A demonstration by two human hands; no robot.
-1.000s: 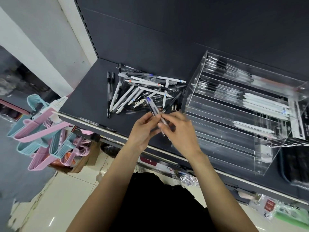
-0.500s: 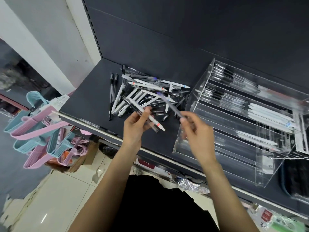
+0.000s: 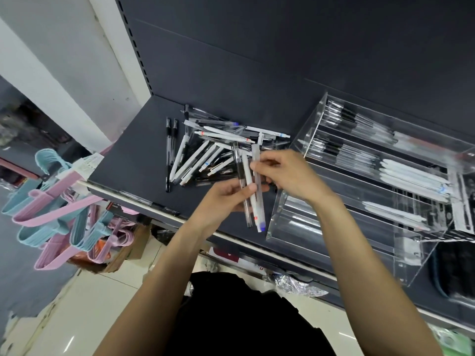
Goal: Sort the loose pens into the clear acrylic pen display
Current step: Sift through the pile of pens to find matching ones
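Clear acrylic pen display (image 3: 288,209) sits to my right on the dark shelf (image 3: 133,160), several tiers already stocked. My left hand (image 3: 226,199) curls round a small bunch of pens (image 3: 248,186) at mid-barrel, while my right hand (image 3: 290,173) pinches the frosted one at its upper end. The loose pile (image 3: 205,152) lies just behind. These pens look light, stiff and rather slick, so I judge a mid-barrel pinch safest, one at a time.
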